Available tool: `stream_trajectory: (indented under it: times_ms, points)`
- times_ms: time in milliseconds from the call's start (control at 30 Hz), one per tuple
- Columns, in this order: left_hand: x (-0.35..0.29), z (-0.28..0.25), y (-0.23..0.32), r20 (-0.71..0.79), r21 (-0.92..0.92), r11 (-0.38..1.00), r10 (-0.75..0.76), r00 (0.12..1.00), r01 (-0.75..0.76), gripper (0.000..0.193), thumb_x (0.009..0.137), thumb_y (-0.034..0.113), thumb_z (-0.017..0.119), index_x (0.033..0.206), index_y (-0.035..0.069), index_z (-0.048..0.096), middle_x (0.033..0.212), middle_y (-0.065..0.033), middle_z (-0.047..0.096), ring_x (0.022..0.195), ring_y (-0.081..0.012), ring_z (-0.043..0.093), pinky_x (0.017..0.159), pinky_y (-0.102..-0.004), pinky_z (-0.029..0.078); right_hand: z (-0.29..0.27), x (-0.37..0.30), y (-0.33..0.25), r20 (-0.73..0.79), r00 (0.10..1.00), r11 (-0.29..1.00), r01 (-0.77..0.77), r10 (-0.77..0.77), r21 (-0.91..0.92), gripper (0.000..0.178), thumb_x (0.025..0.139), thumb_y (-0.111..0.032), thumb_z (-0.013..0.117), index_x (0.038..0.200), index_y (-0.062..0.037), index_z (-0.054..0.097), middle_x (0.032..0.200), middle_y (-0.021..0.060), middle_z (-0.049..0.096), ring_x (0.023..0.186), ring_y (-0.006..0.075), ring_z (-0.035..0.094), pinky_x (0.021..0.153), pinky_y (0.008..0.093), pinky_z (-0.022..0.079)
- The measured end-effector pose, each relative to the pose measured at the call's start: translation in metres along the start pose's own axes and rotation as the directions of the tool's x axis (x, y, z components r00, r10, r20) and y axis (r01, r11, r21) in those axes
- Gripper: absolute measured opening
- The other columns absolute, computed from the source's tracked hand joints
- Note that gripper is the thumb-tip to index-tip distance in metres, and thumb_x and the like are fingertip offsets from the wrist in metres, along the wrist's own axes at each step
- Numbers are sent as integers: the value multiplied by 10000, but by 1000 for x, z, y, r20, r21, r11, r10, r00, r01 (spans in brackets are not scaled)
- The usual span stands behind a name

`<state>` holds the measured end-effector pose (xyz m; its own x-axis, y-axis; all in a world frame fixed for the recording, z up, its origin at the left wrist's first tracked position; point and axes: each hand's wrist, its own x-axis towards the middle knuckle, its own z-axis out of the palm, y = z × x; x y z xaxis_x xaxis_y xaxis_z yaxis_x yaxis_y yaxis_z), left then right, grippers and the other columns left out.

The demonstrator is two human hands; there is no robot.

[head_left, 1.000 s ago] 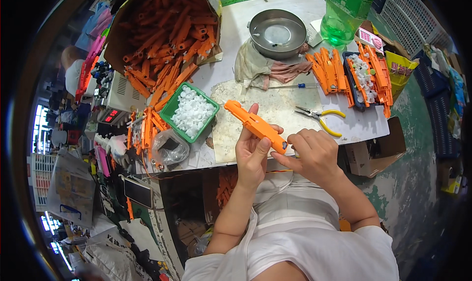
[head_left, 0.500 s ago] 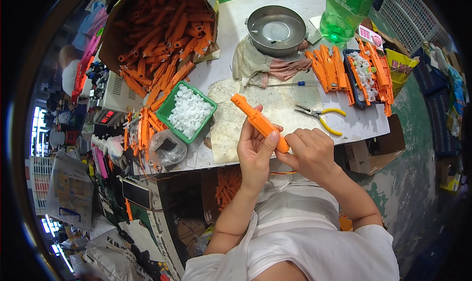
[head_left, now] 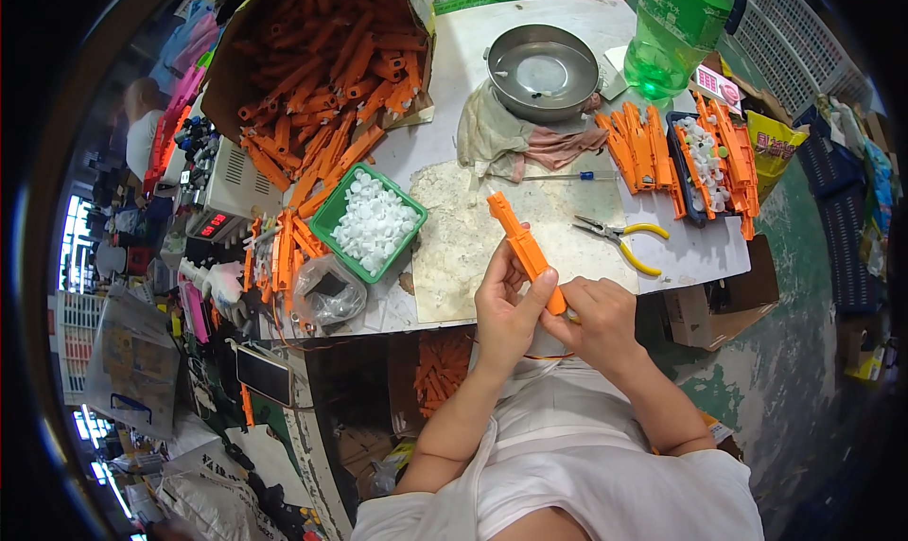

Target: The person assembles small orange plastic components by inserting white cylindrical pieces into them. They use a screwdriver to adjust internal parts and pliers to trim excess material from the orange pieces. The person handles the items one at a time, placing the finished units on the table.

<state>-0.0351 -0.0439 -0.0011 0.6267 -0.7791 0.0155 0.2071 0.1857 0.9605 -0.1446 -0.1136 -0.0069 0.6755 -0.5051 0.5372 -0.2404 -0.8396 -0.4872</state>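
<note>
My left hand (head_left: 511, 316) is closed around a long, narrow orange plastic part (head_left: 530, 250), which tilts with its far end up and to the left over the table. At the part's near end, my right hand (head_left: 601, 319) has its fingers curled and pressed together. What they pinch is hidden, though a small yellowish bit shows beside them. Left of my hands stands a green tray (head_left: 326, 221) filled with small white plastic pieces (head_left: 375, 221). Pliers with yellow handles (head_left: 636, 243) and a screwdriver with a blue handle (head_left: 588, 175) lie beyond my right hand.
A large carton (head_left: 223, 96) spills orange parts at the far left. A metal bowl (head_left: 577, 85), a rag (head_left: 492, 130) and a green bottle (head_left: 676, 30) stand along the back. More orange parts (head_left: 643, 148) lie at the right by a dark tray. A clear bag (head_left: 328, 290) sits near the front edge.
Both hands and the orange part appear slightly lower and to the right, and the part points more steeply away from me. The whole view has also shifted a little.
</note>
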Motion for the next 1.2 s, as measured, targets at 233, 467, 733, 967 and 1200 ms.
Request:
stream_trajectory:
  times_ms: [233, 467, 733, 967, 1200]
  points:
    - [0, -2, -1, 41, 12, 1000, 9, 999, -9, 652, 872, 147, 650, 1398, -30, 308, 1059, -73, 549, 952, -132, 558, 876, -269, 443, 1, 0, -1, -37, 999, 999, -22, 21, -28, 291, 678, -265, 757, 688, -85, 529, 586, 46, 515, 482, 215, 508, 471, 330, 393]
    - [21, -16, -19, 4, 446, 831, 369, 929, -332, 635, 922, 264, 585, 1415, -5, 289, 1145, -101, 493, 1054, -196, 507, 949, -327, 395, -16, 71, 49, -196, 973, 966, -164, 125, -198, 232, 776, -290, 701, 727, -81, 614, 596, 70, 585, 498, 255, 567, 480, 365, 428]
    - [26, -23, -22, 6, 484, 845, 257, 966, -228, 394, 917, 173, 568, 1269, 10, 502, 1080, -79, 529, 1010, -157, 525, 909, -289, 415, 4, 83, 91, -91, 967, 926, -255, 239, -278, 344, 784, -368, 653, 645, -54, 644, 530, 128, 578, 493, 307, 591, 486, 410, 454]
    - [23, -24, -20, 7, 457, 866, 222, 975, -201, 323, 918, 135, 556, 1214, 6, 547, 1032, -68, 556, 931, -122, 534, 850, -254, 425, 7, 91, 90, -24, 953, 902, -294, 302, -316, 344, 794, -377, 645, 691, -49, 666, 533, 133, 578, 515, 306, 596, 509, 408, 454]
    - [24, -22, -22, -4, 471, 852, 259, 966, -227, 246, 909, 127, 558, 1129, 33, 615, 961, -64, 604, 875, -140, 555, 727, -239, 436, 9, 90, 88, -46, 949, 895, -308, 311, -322, 355, 789, -383, 641, 678, -47, 670, 515, 135, 569, 499, 308, 590, 499, 414, 448]
